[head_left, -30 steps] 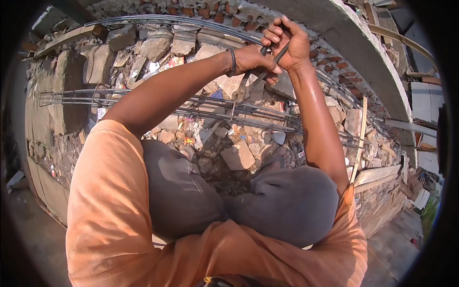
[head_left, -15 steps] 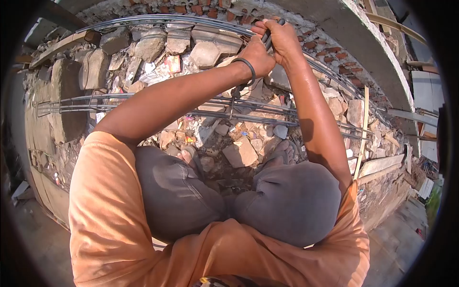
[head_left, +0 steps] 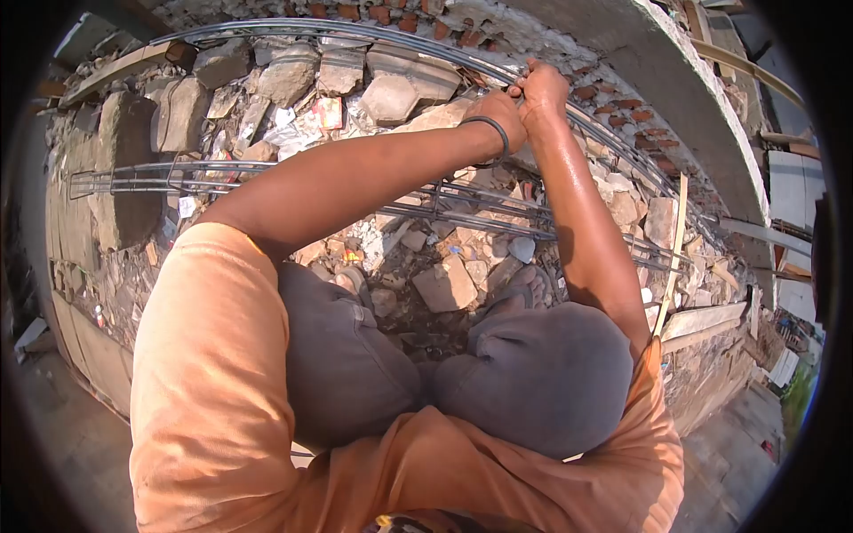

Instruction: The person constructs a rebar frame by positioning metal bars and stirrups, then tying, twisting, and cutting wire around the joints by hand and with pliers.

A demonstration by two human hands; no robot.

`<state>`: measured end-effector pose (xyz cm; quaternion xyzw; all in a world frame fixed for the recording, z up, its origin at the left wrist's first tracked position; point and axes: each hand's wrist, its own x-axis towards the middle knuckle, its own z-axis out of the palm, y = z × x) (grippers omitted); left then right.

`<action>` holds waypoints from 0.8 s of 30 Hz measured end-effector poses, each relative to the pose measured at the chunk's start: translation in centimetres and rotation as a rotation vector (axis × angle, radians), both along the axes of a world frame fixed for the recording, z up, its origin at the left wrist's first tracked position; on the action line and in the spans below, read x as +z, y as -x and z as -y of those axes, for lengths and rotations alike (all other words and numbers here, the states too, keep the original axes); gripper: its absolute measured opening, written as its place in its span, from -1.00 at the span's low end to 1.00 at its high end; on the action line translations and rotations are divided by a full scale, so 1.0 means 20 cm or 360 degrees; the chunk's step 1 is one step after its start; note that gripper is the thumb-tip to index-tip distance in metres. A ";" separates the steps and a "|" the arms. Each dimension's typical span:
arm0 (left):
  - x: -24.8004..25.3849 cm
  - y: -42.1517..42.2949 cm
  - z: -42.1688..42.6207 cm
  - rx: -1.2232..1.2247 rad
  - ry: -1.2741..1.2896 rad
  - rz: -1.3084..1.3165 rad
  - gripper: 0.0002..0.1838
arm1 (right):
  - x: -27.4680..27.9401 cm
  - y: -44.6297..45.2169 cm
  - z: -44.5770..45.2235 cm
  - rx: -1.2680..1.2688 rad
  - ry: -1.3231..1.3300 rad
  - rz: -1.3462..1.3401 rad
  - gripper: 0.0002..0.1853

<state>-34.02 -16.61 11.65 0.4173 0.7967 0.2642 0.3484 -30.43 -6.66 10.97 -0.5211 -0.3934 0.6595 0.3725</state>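
My left hand (head_left: 495,114) is closed at the far bundle of steel rebar (head_left: 355,34), its fingers curled and mostly turned away from view. A dark band (head_left: 499,130) circles my left wrist. Right beside it, my right hand (head_left: 544,91) is also closed, its fingertips bent toward the left hand. What either hand grips is hidden behind the fingers. The far rebar runs in a curve along the brick wall and passes by both hands. Nearer to me lies a second rebar cage (head_left: 444,202) with stirrups, crossing under my left forearm.
Broken concrete and stones (head_left: 446,282) cover the ground around my sandalled feet. A rough brick wall (head_left: 462,34) stands beyond the rebar. At the right are a thin wooden strip (head_left: 673,253) and a board (head_left: 706,313); a wooden beam (head_left: 124,71) lies at the upper left.
Both hands have moved a little to the right and toward me. The dark bar that showed in my right hand is now out of sight.
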 end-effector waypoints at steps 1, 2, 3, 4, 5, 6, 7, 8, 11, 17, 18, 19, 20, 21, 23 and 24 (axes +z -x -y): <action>0.00 0.02 0.02 -0.0067 0.0033 -0.0032 -0.52 | 0.04 0.01 0.02 -0.0096 -0.0005 0.0031 -0.71; -0.02 0.05 0.02 -0.0147 -0.0022 -0.0037 -0.56 | 0.09 0.01 0.04 0.0122 -0.0154 0.0016 -0.70; -0.04 0.08 0.01 -0.0231 -0.0073 -0.0040 -0.60 | 0.15 -0.01 0.07 0.0335 -0.0299 0.0001 -0.69; -0.08 0.10 0.03 -0.0321 -0.0120 -0.0037 -0.64 | 0.19 -0.03 0.09 0.0543 -0.0439 -0.0009 -0.68; -0.07 0.13 0.06 -0.0242 -0.0152 0.0516 -0.67 | 0.21 -0.04 0.10 0.0616 -0.0316 -0.0300 -0.69; -0.04 0.19 0.08 -0.0153 -0.0191 0.1060 -0.70 | 0.24 -0.03 0.09 0.0692 -0.0204 -0.0597 -0.69; -0.02 0.22 0.12 -0.0051 -0.0221 0.1614 -0.73 | 0.25 -0.03 0.10 0.0768 -0.0079 -0.0886 -0.69; -0.02 0.25 0.12 -0.0199 -0.0299 0.1765 -0.72 | 0.26 -0.04 0.11 0.0897 0.0009 -0.0967 -0.69; -0.01 0.25 0.12 -0.0378 -0.0202 0.1933 -0.74 | 0.24 -0.02 0.10 0.1218 0.0227 -0.1217 -0.70; 0.07 0.36 0.10 -0.0477 -0.0105 0.0603 -0.38 | 0.21 0.03 0.11 0.0303 0.0204 -0.0315 -0.82; 0.08 0.30 0.09 -0.0492 -0.0087 0.0383 -0.38 | 0.21 0.05 0.13 0.0227 0.0186 -0.0262 -0.83; 0.09 0.23 0.09 -0.0505 -0.0076 0.0159 -0.38 | 0.23 0.07 0.15 0.0152 0.0161 -0.0211 -0.84; 0.13 0.15 0.11 -0.0389 -0.0087 -0.0201 -0.43 | 0.24 0.10 0.16 0.0082 0.0132 -0.0158 -0.85; 0.10 0.13 0.11 -0.0327 -0.0156 -0.0209 -0.45 | 0.25 0.10 0.17 0.0012 0.0104 -0.0100 -0.85; 0.04 0.12 0.11 -0.0179 -0.0295 -0.0228 -0.48 | 0.27 0.07 0.19 0.0108 -0.0027 -0.0057 -0.81; 0.03 0.13 0.10 -0.0236 -0.0375 -0.0366 -0.60 | 0.28 0.04 0.20 0.0219 -0.0125 -0.0041 -0.77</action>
